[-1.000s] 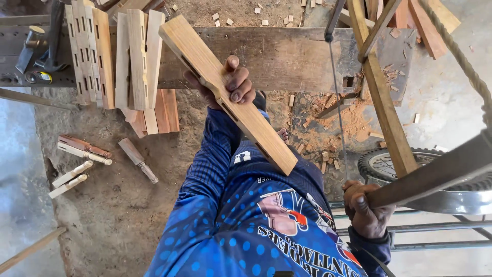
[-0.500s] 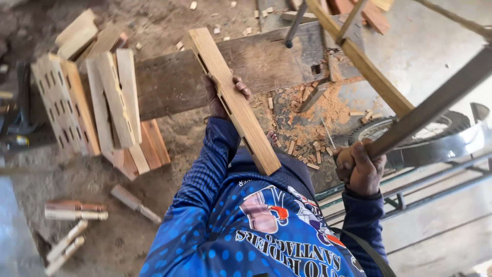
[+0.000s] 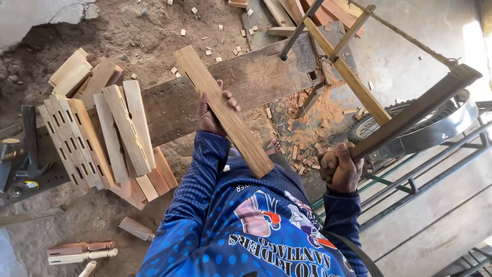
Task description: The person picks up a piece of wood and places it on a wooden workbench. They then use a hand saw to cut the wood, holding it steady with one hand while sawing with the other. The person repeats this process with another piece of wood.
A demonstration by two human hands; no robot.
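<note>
Left hand (image 3: pixel 212 115) has its grip around a long wooden slat (image 3: pixel 223 110); right hand (image 3: pixel 341 169) grips a dark bar (image 3: pixel 415 113).

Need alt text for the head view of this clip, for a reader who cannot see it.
Seen from above, a person in a blue printed shirt holds a long wooden plank in the left hand and grips a dark wooden bar with the right hand. A stack of cut wood pieces lies on the worn workbench over sawdust-strewn ground.

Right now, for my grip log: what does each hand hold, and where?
Left hand grips the wooden slat around its middle; right hand clasps the lower end of the dark bar.
</note>
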